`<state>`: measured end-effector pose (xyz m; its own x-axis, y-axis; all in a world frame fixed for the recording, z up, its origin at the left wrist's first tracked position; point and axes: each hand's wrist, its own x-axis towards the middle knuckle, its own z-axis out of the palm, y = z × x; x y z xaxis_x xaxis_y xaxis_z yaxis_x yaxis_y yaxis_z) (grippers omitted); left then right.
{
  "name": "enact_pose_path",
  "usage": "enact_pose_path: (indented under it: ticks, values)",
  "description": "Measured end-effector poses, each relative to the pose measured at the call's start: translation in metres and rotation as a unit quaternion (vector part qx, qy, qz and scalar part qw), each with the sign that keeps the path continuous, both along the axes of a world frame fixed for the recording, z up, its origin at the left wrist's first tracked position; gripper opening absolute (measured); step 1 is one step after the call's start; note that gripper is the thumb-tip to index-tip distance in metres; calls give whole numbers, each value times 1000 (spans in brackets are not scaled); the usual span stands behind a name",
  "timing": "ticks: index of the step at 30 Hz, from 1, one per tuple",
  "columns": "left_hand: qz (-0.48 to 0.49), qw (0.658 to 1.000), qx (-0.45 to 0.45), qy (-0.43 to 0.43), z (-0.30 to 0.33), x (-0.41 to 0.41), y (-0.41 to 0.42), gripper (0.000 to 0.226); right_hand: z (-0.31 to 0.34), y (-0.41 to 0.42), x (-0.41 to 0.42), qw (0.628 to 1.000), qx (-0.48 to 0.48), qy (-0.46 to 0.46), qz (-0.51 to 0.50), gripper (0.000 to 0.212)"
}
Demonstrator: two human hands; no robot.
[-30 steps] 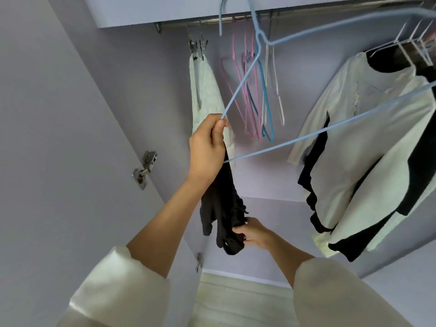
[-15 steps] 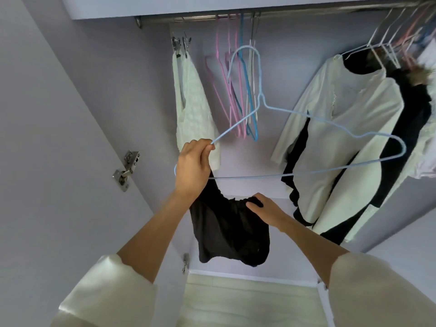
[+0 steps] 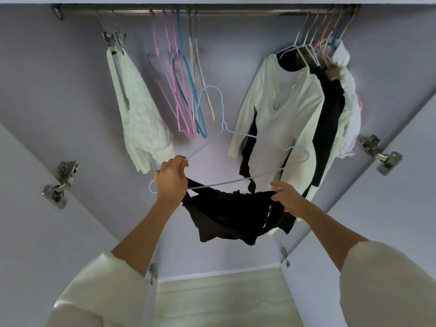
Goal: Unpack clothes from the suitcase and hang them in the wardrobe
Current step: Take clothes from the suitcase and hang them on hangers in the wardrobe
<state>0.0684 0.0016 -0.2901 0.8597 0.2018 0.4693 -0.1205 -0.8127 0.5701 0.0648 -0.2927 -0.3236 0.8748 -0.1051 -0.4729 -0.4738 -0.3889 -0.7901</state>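
Observation:
A light blue wire hanger (image 3: pixel 257 139) is held up inside the open wardrobe, below the rail (image 3: pixel 212 12). My left hand (image 3: pixel 170 178) grips its left end together with one side of a small black garment (image 3: pixel 226 215). My right hand (image 3: pixel 286 197) pinches the garment's other side, stretching it out just under the hanger's bottom bar. The garment sags between the two hands. The suitcase is out of view.
Empty pink, blue and white hangers (image 3: pixel 181 90) dangle from the rail's middle. A white textured garment (image 3: pixel 136 119) hangs on clips at left. A cream top (image 3: pixel 283 119) and dark clothes (image 3: pixel 330 119) hang at right. Both doors stand open, hinges (image 3: pixel 60 182) showing.
The hanger has come down and level in front of me. My right hand has moved up and right, spreading the bunched black garment wide below the hanger bar.

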Motion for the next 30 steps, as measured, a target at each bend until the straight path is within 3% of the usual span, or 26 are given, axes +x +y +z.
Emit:
enact_pose_path:
  ticks: [2, 3, 7, 9, 11, 13, 16, 18, 22, 26, 30]
  values:
    - [-3, 1000, 1, 5, 0, 2, -6, 20, -3, -12, 2, 975, -216, -45, 23, 34]
    - [0, 1000, 11, 6, 0, 2, -7, 20, -3, -17, 1, 960, -273, -61, 23, 27]
    - [3, 998, 64, 13, -5, 4, -1, 23, 11, -32, -1, 923, -382, -44, 16, 20]
    - [12, 998, 58, 32, -8, 2, 2, 24, 17, -37, 1, 952, -305, -16, -13, 24]
    - [19, 999, 19, 47, -9, -3, 5, 21, 24, -43, 0, 992, -35, 31, -118, 24]
    - [25, 997, -34, 63, -8, -9, 8, 21, 31, -51, -3, 960, 206, 81, -170, 19]
    - [21, 994, -64, 87, -11, -12, 17, 21, 30, -60, -2, 924, 332, 68, -177, 12]
    - [-3, 996, -45, 81, -15, -12, 23, 20, 31, -57, -1, 913, 359, 46, -185, 3]
    - [-7, 999, 0, 53, -22, -13, 32, 19, 29, -48, 5, 900, 372, 12, -225, 11]
    - [-19, 997, 72, 3, -28, -14, 40, 16, 35, -35, 9, 966, 210, -17, -152, 30]
    - [-24, 997, 78, -1, -30, -15, 33, 18, 43, -12, 11, 990, 119, -43, -59, 26]
